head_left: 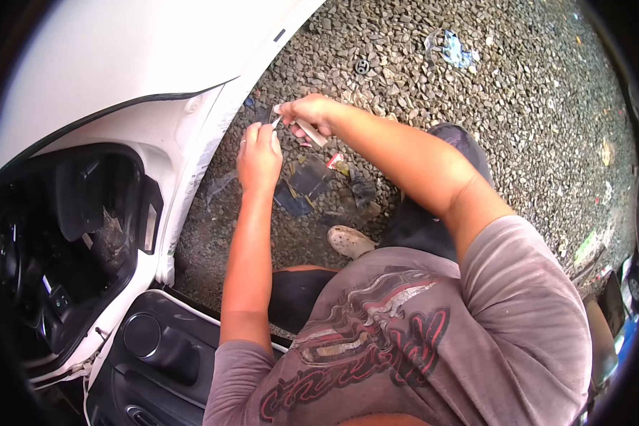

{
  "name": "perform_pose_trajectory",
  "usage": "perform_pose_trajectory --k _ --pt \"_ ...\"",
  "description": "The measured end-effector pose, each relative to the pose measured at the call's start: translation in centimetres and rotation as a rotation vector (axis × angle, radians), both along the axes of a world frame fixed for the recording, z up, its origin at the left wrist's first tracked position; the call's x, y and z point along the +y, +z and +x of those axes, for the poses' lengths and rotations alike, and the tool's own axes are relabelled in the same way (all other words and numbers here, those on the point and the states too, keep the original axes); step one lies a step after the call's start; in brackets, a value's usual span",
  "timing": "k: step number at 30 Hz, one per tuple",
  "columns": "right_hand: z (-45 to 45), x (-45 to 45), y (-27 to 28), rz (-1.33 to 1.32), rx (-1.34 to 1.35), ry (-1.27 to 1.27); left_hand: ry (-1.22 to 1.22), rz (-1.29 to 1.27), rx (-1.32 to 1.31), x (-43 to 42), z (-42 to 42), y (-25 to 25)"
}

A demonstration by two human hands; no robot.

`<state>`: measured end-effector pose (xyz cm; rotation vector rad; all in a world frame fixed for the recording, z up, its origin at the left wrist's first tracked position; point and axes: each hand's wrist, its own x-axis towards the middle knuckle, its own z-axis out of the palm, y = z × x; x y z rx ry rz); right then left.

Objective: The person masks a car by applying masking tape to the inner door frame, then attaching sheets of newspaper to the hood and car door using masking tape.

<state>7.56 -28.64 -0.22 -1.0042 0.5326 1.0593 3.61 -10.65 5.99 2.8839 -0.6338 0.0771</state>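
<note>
My left hand [259, 157] is at the lower edge of the white car body, back of the hand toward me, fingers bent and a ring on one of them. What its fingertips close on is too small to name. My right hand [311, 112] meets it from the right, with its fingers closed around a pale flat strip [312, 133] that sticks out below the palm. Between the two hands a thin light sliver [277, 122] shows; I cannot tell which hand holds it. The white car panel [213, 131] runs just left of both hands.
An open car door [138, 369] stands at lower left, beside the dark cabin [57, 248]. Gravel [532, 128] covers the ground, with dark plastic scraps [309, 177], a red wrapper [335, 161] and a blue-white wrapper [454, 51]. My light clog [349, 241] rests under me.
</note>
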Motion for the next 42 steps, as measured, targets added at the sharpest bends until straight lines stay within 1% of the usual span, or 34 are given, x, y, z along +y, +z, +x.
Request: perform_pose_trajectory --k 2,3,6,7,8,9,10,11,12,14,15,16,17,18,19,20,22,24,25,26,28,29,31,34,36,38,40,41,42 --pt "-0.4 1.7 -0.4 -0.118 -0.011 -0.247 -0.049 0.109 0.006 -0.1 0.2 -0.1" --pt "-0.4 2.4 -0.6 -0.100 -0.025 -0.355 -0.047 0.111 0.007 -0.1 0.3 0.0" --pt "0.2 1.9 -1.7 -0.079 0.028 -0.291 -0.087 0.174 0.064 -0.1 0.7 0.3" --pt "0.8 1.8 -3.3 -0.013 0.048 -0.352 -0.101 0.207 0.053 0.1 0.9 0.3" --pt "1.4 1.9 -4.9 -0.009 0.048 -0.353 -0.116 0.240 0.042 0.2 1.1 0.3" --pt "2.0 2.0 -5.9 0.073 0.014 -0.452 -0.118 0.245 0.041 0.4 0.9 0.2" --pt "2.7 2.1 -6.3 0.155 -0.022 -0.552 -0.086 0.154 0.078 0.7 0.8 0.2" --pt "3.7 2.9 -6.6 0.113 0.011 -0.618 -0.057 0.063 0.112 0.9 0.8 0.1" --pt "4.6 3.2 -6.6 0.081 -0.002 -0.639 -0.066 0.074 0.113 0.9 0.6 0.3" --pt "6.0 3.8 -6.9 0.045 0.022 -0.669 0.158 -0.023 0.279 0.8 0.5 0.3" --pt "6.3 3.7 -6.7 0.052 0.026 -0.681 0.121 -0.021 0.302 1.5 0.8 -0.5" --pt "6.5 3.3 -6.2 0.029 0.048 -0.750 0.111 -0.015 0.301 2.4 1.3 -2.3" --pt "6.6 3.0 -5.7 0.001 0.072 -0.822 0.287 -0.268 0.540 2.8 2.3 -4.4" --pt "7.1 2.8 -5.9 -0.003 0.065 -0.832 0.461 -0.529 0.773 2.6 3.3 -6.0" --pt "7.7 2.8 -6.1 0.006 0.068 -0.900 0.632 -0.908 0.895 2.2 4.4 -6.7" --pt "7.9 2.9 -6.6 0.015 0.076 -0.965 0.798 -1.247 0.923 1.8 6.1 -7.8" --pt "8.2 1.9 -5.9 -0.008 0.054 -1.017 0.963 -2.178 0.879 0.7 9.0 -9.5" --pt "7.7 0.8 -5.9 -0.064 -0.035 -1.127 0.494 -2.644 0.831 -0.5 11.0 -11.7" --pt "8.4 1.2 -7.7 -0.073 -0.023 -1.214 0.306 -2.789 0.829 -1.9 11.4 -11.3" --pt "8.1 0.9 -8.4 -0.084 -0.014 -1.214 0.359 -2.844 0.776 -3.7 11.6 -10.3" --pt "8.2 0.9 -8.2 -0.037 -0.020 -1.273 0.399 -2.823 0.762 -5.3 12.1 -9.5" --pt "8.3 0.9 -8.0 0.036 -0.019 -1.292 0.396 -2.826 0.748 -5.6 12.3 -9.1" --pt "9.3 1.3 -7.4 0.072 -0.037 -1.282 0.328 -2.750 0.751 -5.5 12.9 -9.1" --pt "11.2 2.1 -6.8 0.139 -0.096 -1.290 0.272 -2.745 0.738 -5.2 13.2 -9.4" --pt "12.8 3.1 -7.2 0.108 -0.158 -1.280 0.249 -2.766 0.728 -5.2 13.2 -10.1" --pt "14.3 4.0 -6.9 0.110 -0.124 -1.296 0.217 -2.784 0.710 -5.3 13.4 -10.1" --pt "14.6 4.5 -5.9 0.121 -0.082 -1.308 0.315 -2.726 0.643 -5.1 13.4 -10.1" --pt "14.6 4.7 -5.5 0.246 -0.119 -1.295 0.318 -2.721 0.637 -4.9 13.4 -10.0" --pt "14.4 4.8 -5.2 0.370 -0.155 -1.281 0.282 -2.727 0.685 -4.7 13.5 -10.1"
